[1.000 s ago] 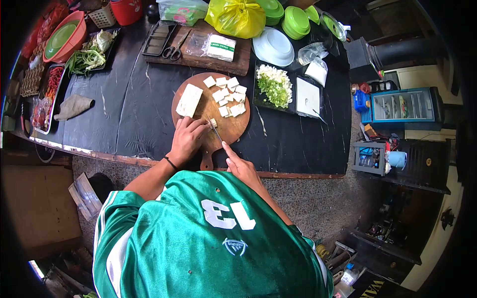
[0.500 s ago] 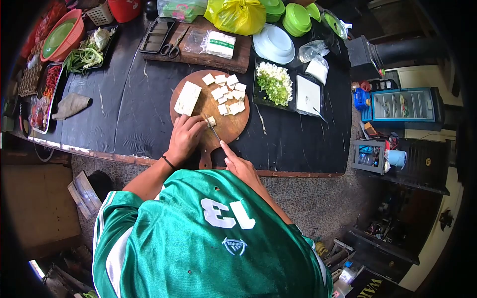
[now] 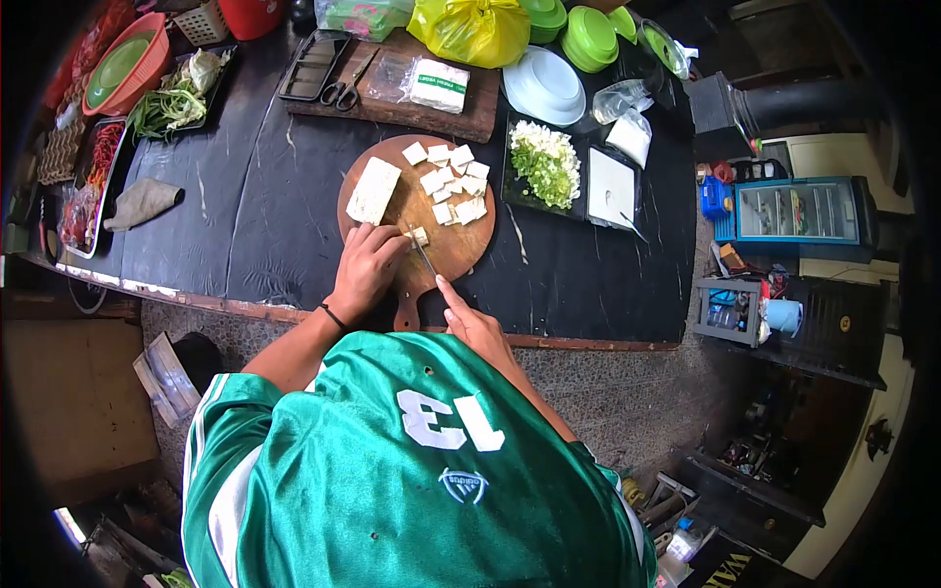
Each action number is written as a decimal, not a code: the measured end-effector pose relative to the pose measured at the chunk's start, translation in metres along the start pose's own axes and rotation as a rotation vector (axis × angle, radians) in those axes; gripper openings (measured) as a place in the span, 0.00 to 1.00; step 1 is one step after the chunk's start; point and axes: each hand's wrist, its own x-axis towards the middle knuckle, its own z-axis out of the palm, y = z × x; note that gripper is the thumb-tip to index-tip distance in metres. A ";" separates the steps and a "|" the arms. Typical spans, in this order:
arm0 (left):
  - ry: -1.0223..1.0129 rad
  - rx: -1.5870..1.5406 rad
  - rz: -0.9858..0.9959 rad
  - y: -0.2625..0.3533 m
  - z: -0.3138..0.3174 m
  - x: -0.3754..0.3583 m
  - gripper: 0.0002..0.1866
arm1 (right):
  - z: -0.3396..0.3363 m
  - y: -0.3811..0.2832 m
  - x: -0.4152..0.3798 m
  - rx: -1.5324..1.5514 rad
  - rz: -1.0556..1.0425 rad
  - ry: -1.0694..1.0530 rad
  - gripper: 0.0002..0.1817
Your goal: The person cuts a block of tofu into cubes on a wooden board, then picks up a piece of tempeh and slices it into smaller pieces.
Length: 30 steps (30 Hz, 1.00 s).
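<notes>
Wooden board: round cutting board (image 3: 443, 250) sat at centre frame on the black table (image 3: 245, 216), its handle pointing down toward the person.
Left hand: left hand (image 3: 366, 267) lay on the board's lower left, fingers curled down and pressed on a small tofu piece (image 3: 420, 235) at its fingertips.
Right hand: right hand (image 3: 472, 320) was just below the board, closed round the handle of the knife (image 3: 423, 257), forefinger stretched along it.
Knife: thin blade angled up and left, its tip right at the small tofu piece; whether it touched could not be told.
Tofu block: big uncut tofu block (image 3: 373, 191) rested on the board's upper left, just above the left hand.
Cubes: pile of tofu cubes (image 3: 453, 184) crowded the board's upper right, apart from the blade.
Right of board: black tray of chopped greens (image 3: 542, 162), then a white slab (image 3: 610, 188) beside it.
Top of frame: second wooden board (image 3: 392, 108) carrying scissors (image 3: 343, 92) and a wrapped packet (image 3: 438, 85); yellow bag (image 3: 470, 29) and white plate (image 3: 542, 86) near it.
Upper left: orange basin (image 3: 118, 69), leafy vegetables (image 3: 176, 103) and a grey cloth (image 3: 142, 203).
</notes>
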 end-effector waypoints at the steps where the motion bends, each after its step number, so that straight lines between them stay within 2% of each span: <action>1: 0.005 -0.001 0.000 0.000 0.000 0.000 0.10 | 0.000 0.000 0.000 0.000 0.000 0.000 0.33; 6: 0.018 -0.008 0.000 -0.001 0.002 0.000 0.11 | -0.002 -0.005 0.000 -0.023 -0.002 0.001 0.33; 8: 0.020 -0.023 -0.081 0.001 0.001 0.001 0.14 | -0.003 -0.006 0.000 -0.021 -0.001 -0.007 0.33; 11: 0.072 0.001 -0.066 -0.004 0.002 -0.001 0.16 | -0.005 -0.009 -0.001 -0.021 0.002 -0.002 0.33; 30: 0.023 0.036 -0.013 -0.004 -0.002 0.000 0.12 | -0.003 -0.011 0.001 -0.020 0.022 -0.056 0.34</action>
